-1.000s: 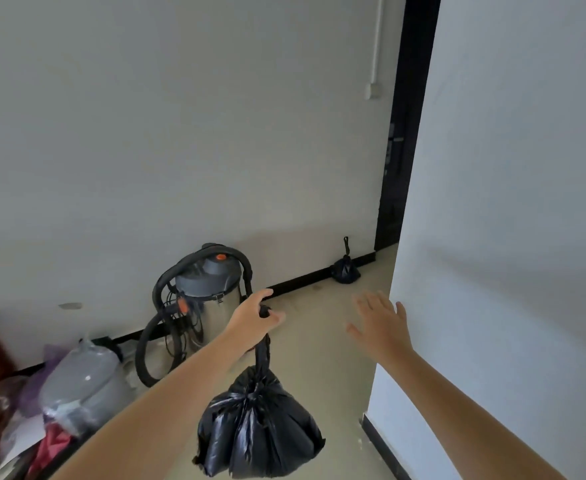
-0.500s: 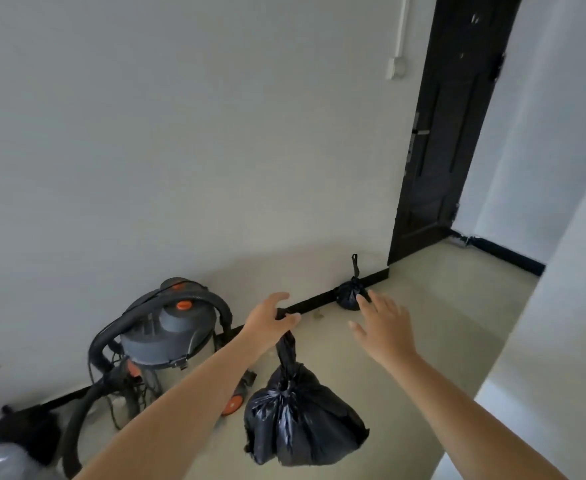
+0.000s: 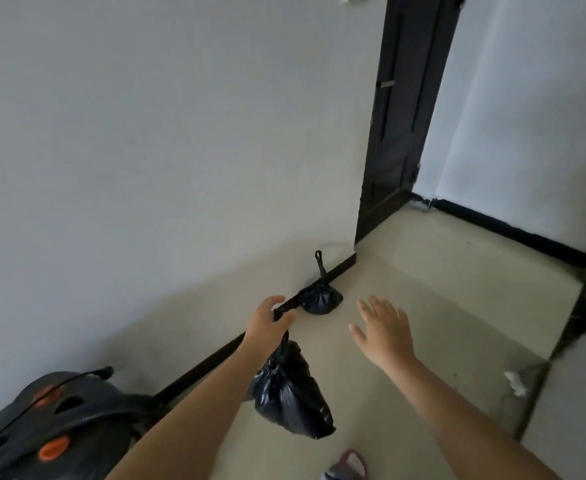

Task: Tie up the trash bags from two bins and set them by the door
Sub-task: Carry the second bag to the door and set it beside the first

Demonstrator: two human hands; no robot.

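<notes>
We see the left hand point(image 3: 270, 323) with its fingers clamped on the knotted neck of a black trash bag point(image 3: 291, 393) hanging above the floor point(image 3: 423, 289). The right hand point(image 3: 383, 332) is empty, fingers spread. A second tied bag point(image 3: 320, 297) sits against the baseboard near the dark door point(image 3: 398, 116).
</notes>
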